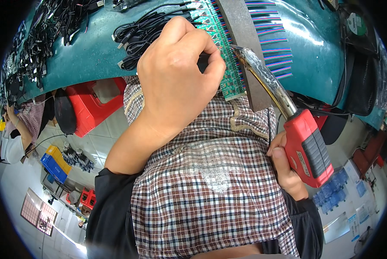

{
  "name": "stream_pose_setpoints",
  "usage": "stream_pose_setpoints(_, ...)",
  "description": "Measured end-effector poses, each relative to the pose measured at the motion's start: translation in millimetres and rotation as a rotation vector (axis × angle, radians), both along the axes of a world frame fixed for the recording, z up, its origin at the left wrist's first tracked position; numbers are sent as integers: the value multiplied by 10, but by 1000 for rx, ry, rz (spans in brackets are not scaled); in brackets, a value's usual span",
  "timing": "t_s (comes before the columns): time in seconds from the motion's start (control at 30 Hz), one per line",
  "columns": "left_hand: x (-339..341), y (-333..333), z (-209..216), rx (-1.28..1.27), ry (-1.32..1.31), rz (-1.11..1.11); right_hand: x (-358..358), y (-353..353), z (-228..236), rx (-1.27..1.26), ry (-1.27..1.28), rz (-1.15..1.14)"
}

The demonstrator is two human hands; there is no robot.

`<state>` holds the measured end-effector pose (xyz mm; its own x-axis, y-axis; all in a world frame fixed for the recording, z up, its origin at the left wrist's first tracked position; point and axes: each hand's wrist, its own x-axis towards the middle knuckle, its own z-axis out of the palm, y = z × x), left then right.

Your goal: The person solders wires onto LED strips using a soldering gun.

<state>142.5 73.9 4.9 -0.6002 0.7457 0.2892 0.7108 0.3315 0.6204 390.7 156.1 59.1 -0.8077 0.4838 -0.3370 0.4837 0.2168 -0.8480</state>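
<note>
My left hand (176,73) is closed in a pinch at the left edge of a green circuit board panel (233,80). Something black, apparently a cable, shows in the loop of thumb and forefinger; its tip is hidden. My right hand (286,166) grips a red and black soldering gun (308,149). Its metal barrel slants up and left, and the tip reaches the panel's right side, close to my left fingertips. A dark grey bar (247,47) lies along the panel. Thin multicoloured wires (273,52) stick out to the bar's right.
Coiled black cables (137,36) lie left of the panel on the green table (94,56). More black cables (42,47) are heaped at the far left. A red stool (87,108) stands below the table edge. Another person's arm (23,127) shows at the left.
</note>
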Motion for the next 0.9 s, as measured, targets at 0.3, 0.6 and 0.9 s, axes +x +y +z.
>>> stream_pose_setpoints(0.3, -10, -4, -5, -2, 2, -6, -6, -10, -12, -35, 23, -16)
stream_pose_setpoints(0.6, -7, 1, 24, -32, -4, 2, 28, 3, -8, -35, 19, -6)
stream_pose_setpoints(0.9, -136, -4, 92, -87, -115, -84, 97, -13, -22, -27, 18, -16)
